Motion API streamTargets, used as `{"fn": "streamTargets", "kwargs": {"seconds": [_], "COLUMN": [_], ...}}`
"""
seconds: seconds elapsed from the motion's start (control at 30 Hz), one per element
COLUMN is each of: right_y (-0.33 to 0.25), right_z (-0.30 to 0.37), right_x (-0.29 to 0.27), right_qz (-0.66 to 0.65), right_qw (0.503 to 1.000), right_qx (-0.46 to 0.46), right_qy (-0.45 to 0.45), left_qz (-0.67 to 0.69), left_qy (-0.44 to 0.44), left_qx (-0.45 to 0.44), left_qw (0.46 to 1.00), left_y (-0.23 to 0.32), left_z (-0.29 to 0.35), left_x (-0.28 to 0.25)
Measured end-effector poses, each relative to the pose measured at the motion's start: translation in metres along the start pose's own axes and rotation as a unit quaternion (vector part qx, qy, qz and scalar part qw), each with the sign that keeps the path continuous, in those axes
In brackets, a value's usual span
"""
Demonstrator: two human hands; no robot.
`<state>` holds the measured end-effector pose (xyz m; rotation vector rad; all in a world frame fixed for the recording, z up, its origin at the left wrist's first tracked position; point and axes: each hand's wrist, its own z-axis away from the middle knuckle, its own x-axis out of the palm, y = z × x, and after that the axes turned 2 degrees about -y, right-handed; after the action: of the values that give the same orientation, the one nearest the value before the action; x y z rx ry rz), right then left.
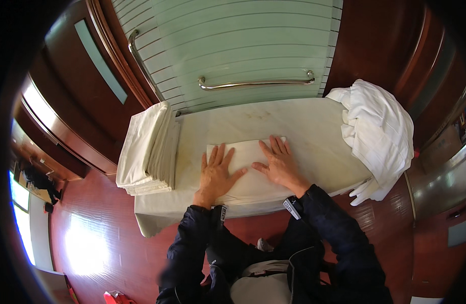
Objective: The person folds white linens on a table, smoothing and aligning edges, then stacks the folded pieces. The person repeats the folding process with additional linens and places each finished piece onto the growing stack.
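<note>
A white folded cloth [247, 153] lies flat at the middle of the table, near its front edge. My left hand [216, 175] rests palm down on the cloth's left side, fingers spread. On its right side lies my right hand [279, 164], also flat with the fingers apart. Neither hand grips anything. To the left stands a tall stack of folded white cloths [144, 147]. A loose, crumpled heap of white cloth [380, 131] sits at the table's right end and hangs over the edge.
A pale cover drapes the table [299, 114], with brownish stains toward the back. Behind it are a frosted glass panel [243, 45] and a metal rail [256, 84]. A dark wooden door [86, 76] is at left. Far left, a person [39, 180] is on the reddish floor [137, 253].
</note>
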<state>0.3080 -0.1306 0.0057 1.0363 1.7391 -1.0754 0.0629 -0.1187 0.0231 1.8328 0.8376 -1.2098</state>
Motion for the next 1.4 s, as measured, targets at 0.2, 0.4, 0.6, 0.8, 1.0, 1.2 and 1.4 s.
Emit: {"fn": "streamTargets", "kwargs": {"seconds": [0.2,0.4,0.6,0.8,1.0,1.2,1.4], "right_y": [0.000,-0.001,-0.002,-0.011,-0.008,-0.014,-0.048], "right_z": [0.001,0.006,0.044,0.072,0.072,0.073,0.078], "right_x": [0.002,0.007,-0.017,-0.024,-0.026,-0.029,-0.025], "right_qz": [0.033,0.036,-0.006,-0.016,-0.012,0.000,-0.031], "right_qw": [0.998,0.995,0.997,0.997,0.997,0.996,0.994], "right_qx": [0.002,-0.045,-0.060,-0.060,-0.063,-0.077,-0.106], "right_qy": [0.052,0.086,0.049,0.055,0.047,0.053,0.019], "left_qz": [-0.100,0.009,-0.005,-0.010,-0.012,0.034,0.148], "left_qy": [-0.024,-0.066,-0.042,-0.049,-0.072,-0.080,-0.019], "left_qx": [-0.039,0.070,0.023,0.069,0.095,0.083,0.060], "left_qw": [0.994,0.995,0.999,0.996,0.993,0.993,0.987], "left_y": [0.002,0.031,0.029,0.037,0.035,0.009,-0.008], "left_z": [-0.006,-0.027,-0.026,-0.011,0.041,0.085,0.102], "left_x": [0.000,0.022,0.017,0.003,-0.030,-0.051,-0.050]}}
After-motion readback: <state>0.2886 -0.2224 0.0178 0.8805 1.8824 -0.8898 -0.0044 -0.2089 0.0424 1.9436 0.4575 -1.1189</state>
